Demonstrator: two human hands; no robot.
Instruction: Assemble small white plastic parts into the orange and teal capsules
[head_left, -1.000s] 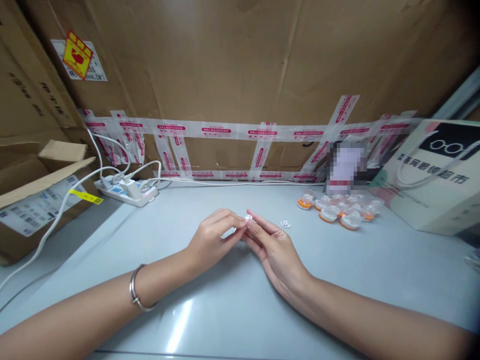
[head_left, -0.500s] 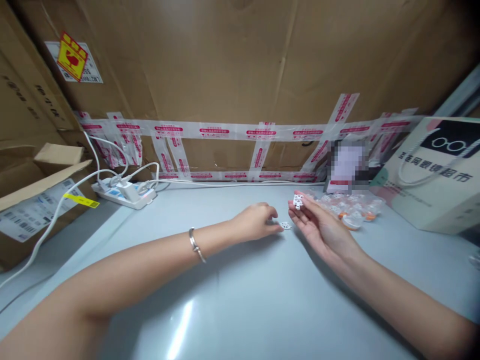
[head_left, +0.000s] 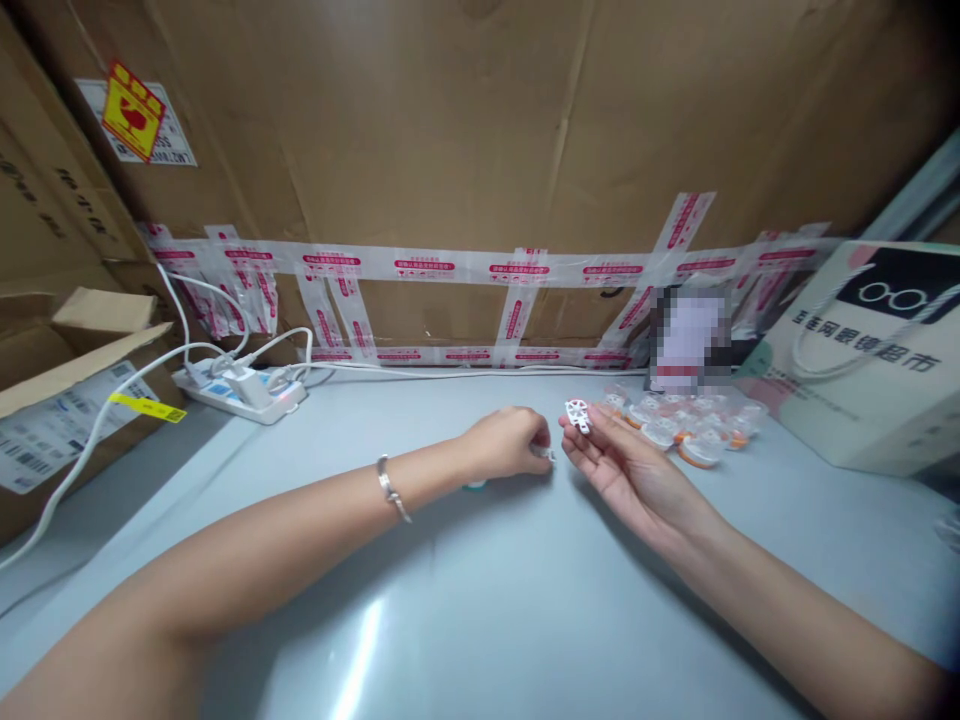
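Observation:
My left hand, with a silver bracelet on the wrist, is closed on a small white plastic piece just over the grey table. Most of that piece is hidden by the fingers. To its right, my right hand pinches a white openwork part between thumb and fingers, palm turned partly up. The two hands are close but apart. A bit of something teal shows under my left wrist.
Several clear round cases with orange rims lie beyond my right hand. A paper bag stands at the right. At the left are a power strip with white cables and an open carton. Large cardboard rises behind.
My left fingers have closed on the white piece that lay on the table. My right hand has moved slightly left with its part, which is turned differently. The teal thing has come into view.

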